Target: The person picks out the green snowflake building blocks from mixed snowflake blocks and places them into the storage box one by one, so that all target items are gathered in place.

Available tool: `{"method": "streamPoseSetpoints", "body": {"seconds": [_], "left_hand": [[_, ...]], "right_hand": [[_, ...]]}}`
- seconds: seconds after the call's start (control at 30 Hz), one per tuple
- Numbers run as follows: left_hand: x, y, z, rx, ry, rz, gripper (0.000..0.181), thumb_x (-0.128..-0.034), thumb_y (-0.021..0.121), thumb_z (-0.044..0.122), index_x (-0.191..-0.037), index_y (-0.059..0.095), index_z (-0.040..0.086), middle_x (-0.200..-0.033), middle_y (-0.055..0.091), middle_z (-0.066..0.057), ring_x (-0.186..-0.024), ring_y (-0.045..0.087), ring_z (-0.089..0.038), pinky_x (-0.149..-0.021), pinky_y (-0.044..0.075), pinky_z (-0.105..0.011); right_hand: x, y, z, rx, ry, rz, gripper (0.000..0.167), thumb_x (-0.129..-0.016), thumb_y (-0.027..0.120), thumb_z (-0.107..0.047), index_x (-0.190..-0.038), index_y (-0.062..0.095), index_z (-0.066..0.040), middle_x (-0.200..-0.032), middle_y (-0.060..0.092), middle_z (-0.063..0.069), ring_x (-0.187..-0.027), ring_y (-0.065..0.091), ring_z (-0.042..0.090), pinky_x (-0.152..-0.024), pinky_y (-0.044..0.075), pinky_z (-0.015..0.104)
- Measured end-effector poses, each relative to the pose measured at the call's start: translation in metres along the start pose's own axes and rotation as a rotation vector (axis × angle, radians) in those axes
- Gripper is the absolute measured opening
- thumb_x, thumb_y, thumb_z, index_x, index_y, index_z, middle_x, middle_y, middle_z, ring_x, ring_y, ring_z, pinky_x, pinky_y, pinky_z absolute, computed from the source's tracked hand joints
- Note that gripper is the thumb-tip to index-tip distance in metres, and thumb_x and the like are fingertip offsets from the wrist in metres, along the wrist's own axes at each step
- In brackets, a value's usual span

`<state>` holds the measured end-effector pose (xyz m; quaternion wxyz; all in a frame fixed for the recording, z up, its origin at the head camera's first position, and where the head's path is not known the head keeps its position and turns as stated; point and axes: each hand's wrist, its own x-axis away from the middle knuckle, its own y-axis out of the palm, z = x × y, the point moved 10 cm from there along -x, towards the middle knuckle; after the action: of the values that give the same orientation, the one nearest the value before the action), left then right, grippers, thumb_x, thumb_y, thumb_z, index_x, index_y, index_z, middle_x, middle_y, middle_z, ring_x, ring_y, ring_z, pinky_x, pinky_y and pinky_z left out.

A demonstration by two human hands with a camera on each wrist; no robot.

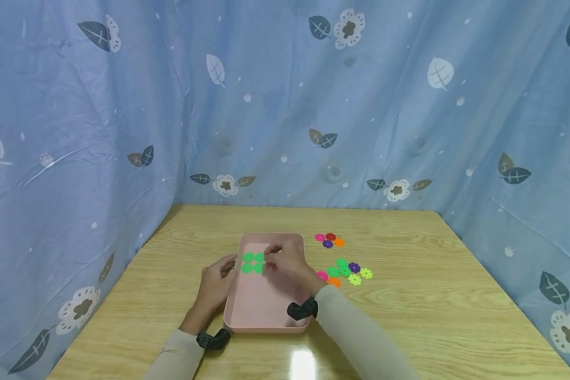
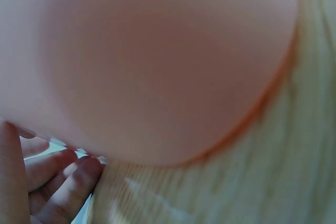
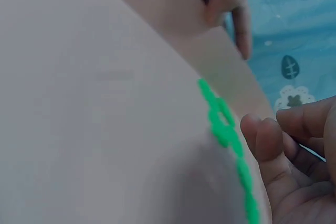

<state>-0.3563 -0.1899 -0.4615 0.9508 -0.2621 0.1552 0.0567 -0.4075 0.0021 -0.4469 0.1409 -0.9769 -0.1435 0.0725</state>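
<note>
Your R hand (image 1: 286,258) is over the pink tray (image 1: 266,312), thumb & fingertips bent in narrow, right beside the green discs (image 1: 249,257). No disc shows btwn the tips in the R wrist view, but can't tell for sure if they've got an edge. The four discs lie in a 2x2 block on the tray floor, just L of those tips, the R-hand pair nearest.

Your L hand (image 1: 217,279) holds the tray's L wall: thumb at the rim, fingers bent against the outside.

Discs look like thin, notched plastic: prob. v. light, fairly stiff, a bit slick, not fragile. Lying flat they'd be hard to get under, so pinch opp. edges w/ thumb & index, nails in the notches; don't press the middle, they'd likely skid. Tray looks light & smooth too, so it could slide; best hold is the rim.

More loose discs (image 1: 354,279) lie on the table (image 1: 408,316), R of your R fingers, outside the tray, plus a smaller multicolour cluster (image 1: 330,237) farther off.
</note>
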Motion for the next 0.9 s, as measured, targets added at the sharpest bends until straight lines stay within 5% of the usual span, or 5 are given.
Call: {"method": "streamPoseSetpoints", "body": {"seconds": [0.17,0.43,0.67,0.9], "left_hand": [[0.0,-0.001,0.0,-0.004,-0.018,0.002,0.044,-0.0925,0.055,0.009,-0.135,0.063,0.002,-0.118,0.073,-0.017,-0.098,0.074,-0.03,-0.082,0.061,-0.041],[0.001,-0.001,0.001,0.004,-0.012,0.0,0.043,-0.0929,0.056,0.009,-0.134,0.063,0.001,-0.118,0.073,-0.019,-0.097,0.074,-0.03,-0.081,0.061,-0.041],[-0.001,0.003,0.0,0.004,-0.017,-0.01,0.043,-0.0934,0.056,0.008,-0.135,0.062,0.001,-0.12,0.072,-0.02,-0.101,0.073,-0.032,-0.084,0.06,-0.043],[-0.001,0.0,-0.002,0.007,-0.021,0.006,0.044,-0.0917,0.056,0.008,-0.134,0.064,0.002,-0.117,0.073,-0.018,-0.097,0.074,-0.031,-0.082,0.061,-0.042]], "right_hand": [[0.001,-0.018,-0.014,0.009,-0.049,-0.012,0.014,-0.093,0.066,-0.001,-0.101,0.07,0.011,-0.089,0.07,0.023,-0.075,0.073,0.041,-0.061,0.061,0.041],[0.012,-0.052,-0.017,0.023,0.008,0.03,0.013,-0.096,0.064,-0.002,-0.104,0.071,0.005,-0.099,0.069,0.026,-0.086,0.071,0.044,-0.069,0.06,0.051],[0.02,-0.079,-0.017,0.163,0.016,0.039,0.01,-0.095,0.065,-0.002,-0.101,0.071,0.003,-0.093,0.069,0.019,-0.084,0.071,0.041,-0.057,0.057,0.033],[0.025,-0.1,-0.02,0.329,-0.042,-0.009,0.008,-0.094,0.062,0.0,-0.096,0.07,0.003,-0.084,0.068,0.014,-0.078,0.067,0.043,-0.05,0.049,0.027]]}}
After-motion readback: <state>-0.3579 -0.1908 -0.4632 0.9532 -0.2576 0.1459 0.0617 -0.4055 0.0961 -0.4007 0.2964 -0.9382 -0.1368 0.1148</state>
